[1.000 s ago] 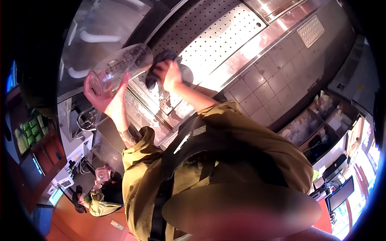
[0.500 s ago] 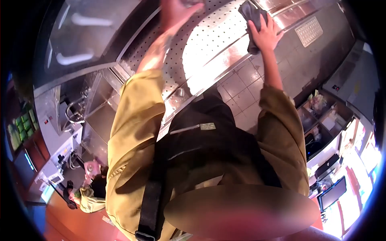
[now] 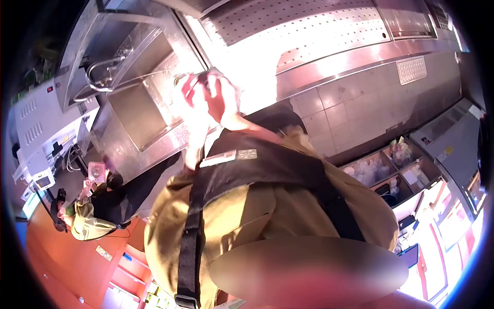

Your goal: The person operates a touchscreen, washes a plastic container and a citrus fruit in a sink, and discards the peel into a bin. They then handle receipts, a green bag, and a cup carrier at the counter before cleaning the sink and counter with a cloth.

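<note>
My left hand [image 3: 192, 97] and my right hand [image 3: 224, 100] are close together over the steel counter beside the sink, both with curled fingers. Between them a bunched dark grey cloth [image 3: 210, 77] partly shows, mostly covered by the fingers and washed out by glare. Both hands seem closed on it. Just behind them the perforated steel worktop [image 3: 329, 42] runs off to the right, its near left part blown out by bright light.
Left of my hands is a steel sink [image 3: 138, 116] with a curved faucet [image 3: 98, 82]. A white machine [image 3: 38, 116] stands farther left. Another person [image 3: 95, 213] holds a clear container [image 3: 96, 171] nearby. At right are a compartmented bin [image 3: 383, 167] and a floor grate [image 3: 411, 70].
My right hand has lifted the grey cloth off the worktop's front edge and brought it left to my left hand. My left hand has drawn back towards me. The view has shifted towards the sink.
</note>
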A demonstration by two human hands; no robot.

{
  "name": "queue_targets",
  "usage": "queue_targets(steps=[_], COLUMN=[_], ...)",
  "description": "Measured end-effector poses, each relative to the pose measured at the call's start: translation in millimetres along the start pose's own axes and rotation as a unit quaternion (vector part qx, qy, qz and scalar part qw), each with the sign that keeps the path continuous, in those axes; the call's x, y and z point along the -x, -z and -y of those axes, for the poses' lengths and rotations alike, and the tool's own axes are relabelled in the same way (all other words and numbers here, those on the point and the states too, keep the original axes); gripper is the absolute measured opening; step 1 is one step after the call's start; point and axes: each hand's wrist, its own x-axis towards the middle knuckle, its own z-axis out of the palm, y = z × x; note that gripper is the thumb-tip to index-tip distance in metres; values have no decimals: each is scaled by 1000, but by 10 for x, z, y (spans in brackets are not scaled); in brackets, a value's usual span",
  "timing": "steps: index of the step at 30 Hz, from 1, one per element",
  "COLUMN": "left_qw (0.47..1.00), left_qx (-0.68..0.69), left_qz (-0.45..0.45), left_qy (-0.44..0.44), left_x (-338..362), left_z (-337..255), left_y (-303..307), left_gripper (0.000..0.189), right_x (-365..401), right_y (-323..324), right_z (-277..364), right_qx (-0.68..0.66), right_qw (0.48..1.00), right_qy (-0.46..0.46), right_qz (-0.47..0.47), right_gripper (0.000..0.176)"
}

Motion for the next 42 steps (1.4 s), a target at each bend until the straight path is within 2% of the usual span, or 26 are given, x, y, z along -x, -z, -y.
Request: queue_targets(steps=[2, 3, 4, 5, 6, 7, 8, 9, 10, 12, 13, 15, 19, 21, 23, 27, 28, 29, 30, 31, 33, 35, 37, 40, 41, 42], left_qw=[995, 989, 986, 983, 985, 987, 987, 987, 985, 990, 991, 985, 982, 978, 966, 979, 977, 978, 980, 981, 986, 987, 986, 986, 986, 986], left_qx=[-6, -3, 6, 47, 28, 9, 34, 58, 83, 47, 29, 91, 122, 101, 143, 158, 147, 141, 134, 126, 109, 117, 133, 119, 110, 101], left_qz=[-97, -146, -164, -179, -171, -163, -154, -144, -135, -128, -127, -127, -93, -90, -88, 33, 47, 52, 57, 59, 54, 31, 7, 35, 34, 33], left_qy=[-15, 1, 3, 10, 9, 9, 28, 45, 62, 46, 42, 75, 112, 161, 197, 128, 147, 144, 138, 132, 111, 107, 102, 114, 120, 125], left_x=[190, 256, 288, 297, 286, 281, 296, 307, 318, 383, 451, 555, 748, 753, 752, 624, 602, 601, 574, 540, 528, 508, 493, 461, 434, 423], left_z=[118, 156, 219, 353, 445, 517, 560, 601, 646, 872, 959, 968, 1184, 1143, 1123, 991, 947, 924, 905, 894, 955, 918, 845, 849, 766, 691], left_y=[527, 764, 978, 1180, 1348, 1505, 1622, 1758, 1889, 2153, 2251, 2352, 2513, 2473, 2383, 2180, 2132, 2098, 2065, 2040, 2004, 1921, 1802, 1649, 1566, 1509], left_gripper=[35, 33, 32, 33, 34, 34, 35, 35, 35, 36, 36, 34, 30, 29, 30, 26, 26, 26, 26, 26, 25, 21, 18, 14, 14, 13], right_x=[-77, -129, -254, -317, -401, -459, -516, -483, -486, -857, -1134, -1754, -1876, -1529, -1325, -1018, -935, -791, -559, -339, -135, -77, -165, -383, -309, -369], right_y=[-628, -1034, -1021, -934, -609, -308, 40, 184, 341, 588, 580, 595, -86, -516, -877, -822, -803, -777, -510, -248, 155, 370, 277, -252, -479, -433], right_z=[260, 253, 454, 558, 667, 695, 724, 491, 120, -579, -1036, -1172, -626, -378, -199, 57, -12, -74, 114, 181, -168, -386, -475, -273, -198, 73], right_qx=[-66, -47, -78, -140, -51, -200, -112, -38, 84, 346, 395, 416, 454, 404, 337, 114, 39, -9, -63, -125, -69, 171, 428, 275, 183, 137], right_qw=[988, 980, 982, 977, 973, 941, 985, 989, 975, 899, 863, 863, 874, 891, 926, 942, 945, 945, 971, 972, 981, 937, 871, 959, 972, 989], right_qy=[104, 172, 158, 154, 218, 240, 115, 71, 31, -66, -84, -137, -20, 45, 64, 313, 325, 327, 230, 199, 81, -77, -75, 0, 94, 44], right_qz=[95, 86, 75, 40, -48, -129, -66, -125, -202, -262, -303, -251, -174, -203, -159, -38, 23, 24, 32, -21, -159, -294, -227, -73, -118, 8], right_gripper=[30, 31, 35, 36, 35, 29, 27, 33, 39, 53, 66, 70, 63, 59, 49, 50, 45, 42, 34, 33, 39, 50, 45, 45, 50, 56])
